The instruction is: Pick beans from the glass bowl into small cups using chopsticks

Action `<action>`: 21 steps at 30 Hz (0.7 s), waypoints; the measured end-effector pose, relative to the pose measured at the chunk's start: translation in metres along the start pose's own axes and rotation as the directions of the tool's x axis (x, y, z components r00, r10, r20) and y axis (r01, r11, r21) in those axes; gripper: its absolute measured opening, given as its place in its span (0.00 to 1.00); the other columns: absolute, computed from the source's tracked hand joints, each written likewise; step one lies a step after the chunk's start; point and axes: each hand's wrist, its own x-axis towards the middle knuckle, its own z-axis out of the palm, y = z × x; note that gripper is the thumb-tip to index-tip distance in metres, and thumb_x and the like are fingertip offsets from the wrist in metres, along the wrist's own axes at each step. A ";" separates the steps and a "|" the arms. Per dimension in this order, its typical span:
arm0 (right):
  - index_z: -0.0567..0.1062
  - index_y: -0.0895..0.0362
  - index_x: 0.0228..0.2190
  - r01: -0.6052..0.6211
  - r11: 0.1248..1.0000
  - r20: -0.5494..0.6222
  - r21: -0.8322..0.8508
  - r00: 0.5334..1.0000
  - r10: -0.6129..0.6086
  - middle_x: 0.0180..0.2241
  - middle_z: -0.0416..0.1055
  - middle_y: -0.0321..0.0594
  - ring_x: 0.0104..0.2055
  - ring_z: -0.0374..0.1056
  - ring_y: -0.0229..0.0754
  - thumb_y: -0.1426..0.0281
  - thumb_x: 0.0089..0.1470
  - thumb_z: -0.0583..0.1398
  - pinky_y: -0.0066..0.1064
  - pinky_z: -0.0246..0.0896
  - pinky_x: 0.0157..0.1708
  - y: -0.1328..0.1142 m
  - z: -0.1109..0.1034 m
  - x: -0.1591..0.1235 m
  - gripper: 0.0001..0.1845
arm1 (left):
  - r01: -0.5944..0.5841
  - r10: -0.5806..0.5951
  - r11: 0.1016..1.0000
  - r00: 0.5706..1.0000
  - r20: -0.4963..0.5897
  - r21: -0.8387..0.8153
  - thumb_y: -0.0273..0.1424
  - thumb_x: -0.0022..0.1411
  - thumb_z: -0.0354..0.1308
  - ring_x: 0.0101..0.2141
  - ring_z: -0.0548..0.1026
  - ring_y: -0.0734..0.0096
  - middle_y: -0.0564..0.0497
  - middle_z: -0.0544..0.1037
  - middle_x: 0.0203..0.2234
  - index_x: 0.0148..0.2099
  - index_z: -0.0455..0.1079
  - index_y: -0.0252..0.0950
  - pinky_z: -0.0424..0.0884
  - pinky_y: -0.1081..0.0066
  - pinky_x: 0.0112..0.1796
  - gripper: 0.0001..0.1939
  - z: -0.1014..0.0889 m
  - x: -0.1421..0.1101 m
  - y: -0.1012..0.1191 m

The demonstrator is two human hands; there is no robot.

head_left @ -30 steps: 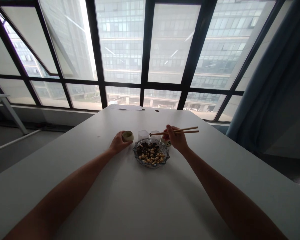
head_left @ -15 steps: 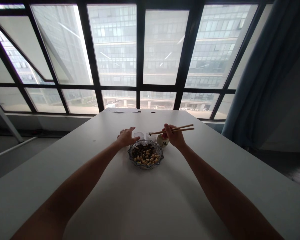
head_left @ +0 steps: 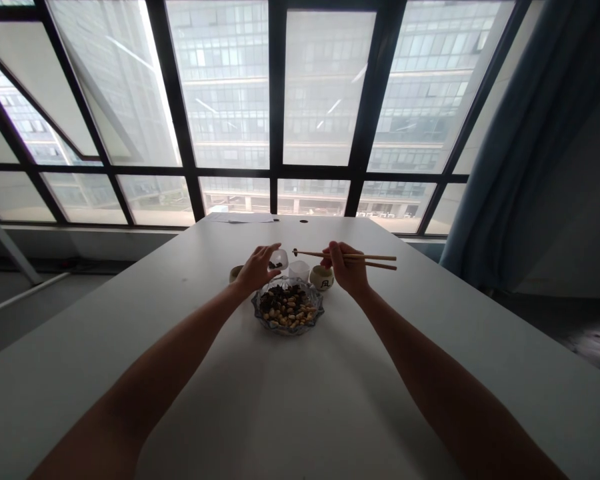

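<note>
My left hand (head_left: pixel 258 268) is closed on a small clear plastic cup (head_left: pixel 279 257), tilted toward me, with a few dark bits inside. In my right hand (head_left: pixel 347 267) is a pair of chopsticks (head_left: pixel 375 258), pointing left. Their tips pinch a small dark seed (head_left: pixel 295 252) just right of the tilted cup. Below both hands sits a scalloped glass bowl (head_left: pixel 287 329) of dark seeds and pale nuts. A second clear cup (head_left: pixel 299 270) stands behind the bowl. Beside my right hand is a cream cup (head_left: pixel 322 278) with a dark character on it.
Another cup (head_left: pixel 235 272) is partly hidden behind my left hand. White paper (head_left: pixel 237 218) lies at the far end of the white table (head_left: pixel 290 413). Windows (head_left: pixel 317 87) rise beyond it, and a blue curtain (head_left: pixel 500 153) hangs at right.
My left hand has taken hold of the left clear cup, lifting and tilting it. The chopsticks have shifted slightly left and up at the tips, still pinching the seed.
</note>
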 end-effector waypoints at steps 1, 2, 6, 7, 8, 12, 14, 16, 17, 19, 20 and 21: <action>0.76 0.57 0.27 0.020 1.000 0.006 -0.004 1.000 -0.020 0.19 0.73 0.38 0.20 0.69 0.38 0.49 0.61 0.58 0.28 0.67 0.21 -0.002 0.001 -0.001 0.25 | -0.012 0.012 1.000 1.000 -0.018 -0.003 0.28 0.54 0.69 0.56 0.70 0.51 0.43 0.74 0.54 0.65 0.56 0.40 0.70 0.50 0.55 0.40 0.000 -0.001 0.000; 0.76 0.57 0.27 0.038 0.999 0.010 -0.011 0.999 -0.038 0.19 0.73 0.38 0.20 0.69 0.38 0.50 0.62 0.58 0.29 0.67 0.22 -0.003 0.003 -0.003 0.24 | -0.019 0.019 1.000 0.999 -0.030 -0.005 0.28 0.54 0.69 0.56 0.70 0.51 0.43 0.74 0.54 0.66 0.55 0.40 0.70 0.49 0.55 0.41 0.000 -0.003 -0.001; 0.75 0.56 0.26 0.099 0.994 0.042 -0.055 0.994 -0.097 0.19 0.73 0.38 0.20 0.70 0.39 0.53 0.64 0.56 0.29 0.67 0.23 -0.004 0.010 -0.009 0.23 | -0.033 0.033 0.999 0.999 -0.041 -0.020 0.28 0.54 0.69 0.56 0.70 0.52 0.43 0.73 0.56 0.65 0.55 0.41 0.70 0.50 0.56 0.40 -0.002 -0.005 0.002; 0.75 0.56 0.26 0.109 0.992 0.055 -0.068 0.993 -0.106 0.19 0.73 0.38 0.20 0.70 0.39 0.53 0.64 0.56 0.29 0.67 0.23 -0.004 0.012 -0.010 0.23 | -0.036 0.035 0.999 0.999 -0.032 -0.020 0.29 0.54 0.69 0.56 0.70 0.52 0.43 0.73 0.56 0.65 0.55 0.40 0.69 0.51 0.56 0.40 -0.003 -0.005 0.004; 0.75 0.56 0.26 0.117 0.990 0.066 -0.082 0.992 -0.112 0.19 0.74 0.38 0.20 0.70 0.39 0.53 0.65 0.56 0.29 0.67 0.22 -0.004 0.013 -0.012 0.24 | -0.031 0.031 0.999 0.999 -0.019 -0.017 0.29 0.55 0.69 0.56 0.70 0.52 0.42 0.73 0.56 0.65 0.56 0.40 0.69 0.51 0.57 0.39 -0.004 -0.005 0.006; 0.74 0.56 0.26 0.136 0.982 0.071 -0.133 0.989 -0.127 0.20 0.74 0.39 0.20 0.71 0.39 0.53 0.65 0.55 0.29 0.67 0.23 -0.004 0.014 -0.013 0.24 | 0.145 -0.151 0.988 0.983 0.105 0.060 0.33 0.55 0.68 0.56 0.72 0.50 0.41 0.74 0.55 0.64 0.57 0.38 0.67 0.53 0.57 0.37 -0.006 0.001 0.013; 0.75 0.56 0.27 0.130 0.981 0.057 -0.143 0.991 -0.123 0.20 0.74 0.39 0.21 0.71 0.39 0.53 0.65 0.55 0.30 0.68 0.23 -0.002 0.011 -0.012 0.24 | 0.285 -0.305 0.951 0.928 0.213 0.120 0.38 0.56 0.67 0.54 0.74 0.49 0.39 0.77 0.53 0.64 0.57 0.36 0.67 0.53 0.56 0.38 -0.007 0.006 0.015; 0.75 0.57 0.27 0.110 0.984 0.042 -0.143 0.994 -0.105 0.19 0.74 0.39 0.21 0.71 0.40 0.52 0.64 0.55 0.31 0.68 0.22 0.001 0.008 -0.010 0.24 | 0.393 -0.432 0.902 0.845 0.316 0.181 0.42 0.57 0.65 0.53 0.74 0.48 0.38 0.77 0.52 0.64 0.57 0.35 0.67 0.54 0.55 0.38 -0.007 0.014 0.016; 0.75 0.57 0.27 0.100 0.985 0.035 -0.141 0.995 -0.096 0.19 0.73 0.39 0.21 0.71 0.40 0.51 0.64 0.55 0.31 0.68 0.22 0.002 0.006 -0.008 0.24 | 0.432 -0.480 0.877 0.801 0.357 0.211 0.44 0.57 0.64 0.54 0.74 0.48 0.37 0.77 0.53 0.64 0.57 0.35 0.67 0.55 0.55 0.38 -0.007 0.018 0.016; 0.75 0.57 0.26 0.079 0.986 0.023 -0.144 0.997 -0.077 0.18 0.73 0.39 0.20 0.71 0.40 0.50 0.63 0.55 0.31 0.68 0.23 0.005 0.002 -0.006 0.26 | 0.476 -0.542 0.840 0.737 0.403 0.261 0.47 0.57 0.61 0.56 0.72 0.47 0.36 0.75 0.55 0.64 0.57 0.36 0.66 0.54 0.55 0.38 -0.007 0.026 0.018; 0.75 0.57 0.26 0.070 0.986 0.017 -0.150 0.997 -0.069 0.18 0.73 0.39 0.20 0.71 0.40 0.49 0.63 0.55 0.31 0.69 0.23 0.005 0.000 -0.006 0.26 | 0.476 -0.549 0.836 0.728 0.412 0.272 0.48 0.58 0.60 0.58 0.71 0.46 0.35 0.73 0.57 0.64 0.57 0.36 0.64 0.53 0.56 0.38 -0.005 0.030 0.020; 0.75 0.57 0.26 0.062 0.986 0.007 -0.157 0.998 -0.061 0.18 0.73 0.39 0.20 0.70 0.40 0.48 0.63 0.55 0.31 0.69 0.23 0.006 -0.002 -0.005 0.27 | 0.463 -0.537 0.844 0.734 0.416 0.271 0.50 0.58 0.59 0.59 0.69 0.45 0.34 0.72 0.58 0.64 0.57 0.36 0.62 0.51 0.57 0.38 -0.004 0.033 0.023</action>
